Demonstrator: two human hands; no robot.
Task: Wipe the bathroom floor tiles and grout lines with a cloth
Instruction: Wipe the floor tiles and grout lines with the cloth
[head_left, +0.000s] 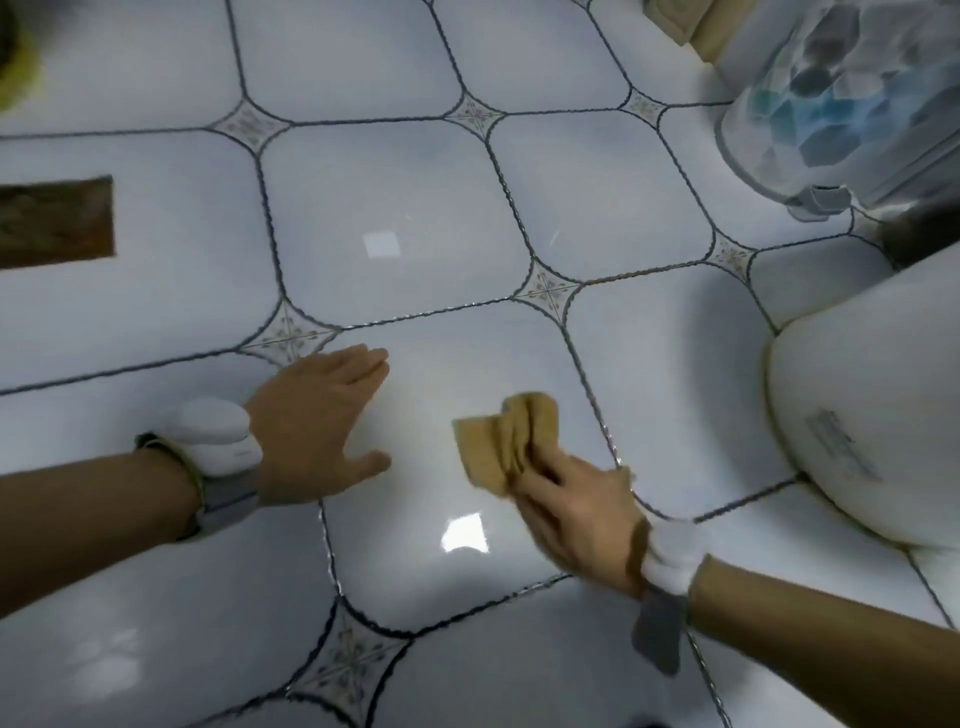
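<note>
The floor is glossy white tiles (395, 208) with dark wavy grout lines (447, 312) and small patterned diamond insets. My right hand (576, 514) grips a crumpled tan cloth (504, 441) and holds it down on a tile near the middle of the view. My left hand (317, 426) lies flat on the same tile to the left of the cloth, fingers straight and together, thumb spread. Both wrists wear white devices on grey straps.
A white toilet base (872, 415) bulges in at the right. A translucent bin with a plastic liner (841, 98) stands at the upper right. A brown rectangular floor drain (57, 223) sits at the left edge.
</note>
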